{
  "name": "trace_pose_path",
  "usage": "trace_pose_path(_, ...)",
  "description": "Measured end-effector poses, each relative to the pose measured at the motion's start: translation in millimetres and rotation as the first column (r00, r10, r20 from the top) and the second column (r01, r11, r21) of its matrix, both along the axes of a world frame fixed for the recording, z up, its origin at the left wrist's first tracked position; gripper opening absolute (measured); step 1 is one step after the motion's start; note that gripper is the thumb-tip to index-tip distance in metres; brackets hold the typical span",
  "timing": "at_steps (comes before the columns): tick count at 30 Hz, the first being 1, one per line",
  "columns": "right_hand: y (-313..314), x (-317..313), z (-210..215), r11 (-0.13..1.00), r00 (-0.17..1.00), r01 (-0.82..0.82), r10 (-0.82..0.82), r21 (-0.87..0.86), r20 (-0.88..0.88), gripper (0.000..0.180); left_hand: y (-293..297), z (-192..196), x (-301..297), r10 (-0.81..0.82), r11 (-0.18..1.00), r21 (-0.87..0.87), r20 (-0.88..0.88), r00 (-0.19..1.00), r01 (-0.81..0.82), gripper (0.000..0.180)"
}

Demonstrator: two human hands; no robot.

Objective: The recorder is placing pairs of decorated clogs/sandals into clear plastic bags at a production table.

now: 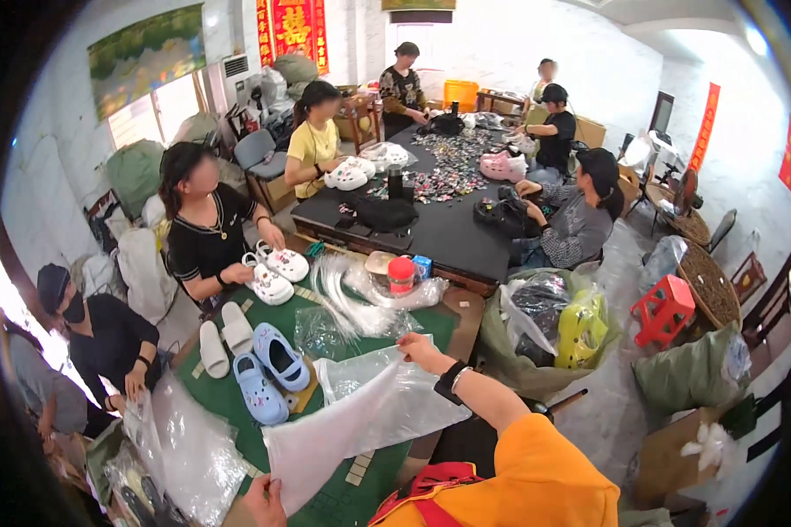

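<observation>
Stretched between my two hands is a translucent plastic bag (325, 439), whiter on its left part and clearer on the right. Whether it is one bag or two overlapping ones I cannot tell. My left hand (265, 502) pinches its lower left corner at the bottom of the view. Up at the top edge, my right hand (424, 353) grips the bag with the arm reaching forward. Just beyond the bag, a pair of light blue clogs (260, 400) sits on the green table top (435, 330), beside a pair of white slippers (213, 350).
Across the table a person handles white clogs (270, 285). Clear plastic strips (334, 294) and a red-lidded jar (401, 276) lie ahead. Several people sit round a dark table (453, 230) with scattered small charms. Right stands a large sack (523, 373) of bagged clogs; a red stool (664, 309) is farther right.
</observation>
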State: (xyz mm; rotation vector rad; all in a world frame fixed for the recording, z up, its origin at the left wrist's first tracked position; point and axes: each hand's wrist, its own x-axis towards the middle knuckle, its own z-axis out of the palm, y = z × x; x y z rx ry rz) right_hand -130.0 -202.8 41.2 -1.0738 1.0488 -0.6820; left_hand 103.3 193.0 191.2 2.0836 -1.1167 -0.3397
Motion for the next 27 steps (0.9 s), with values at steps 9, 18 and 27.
trace_pose_path(9, 156.9, 56.4, 158.1, 0.458, 0.799, -0.528, 0.554, -0.715, -0.235, 0.04, -58.3, -3.9, -25.3, -0.051, 0.969, -0.246, -0.299, 0.953, -0.026, 0.009)
trace_pose_path(18, 151.2, 34.1, 189.6, 0.492, 0.541, -0.748, 0.841, -0.446, 0.02, 0.046, -77.0, 10.4, -38.9, -0.167, 0.983, -0.133, -0.324, 0.931, 0.13, 0.012)
trace_pose_path(27, 126.2, 32.5, 200.8, 0.285, 0.517, -0.833, 0.709, -0.475, -0.48, 0.024, -69.6, 12.4, -23.8, -0.369, 0.914, 0.004, -0.412, 0.833, 0.406, 0.013)
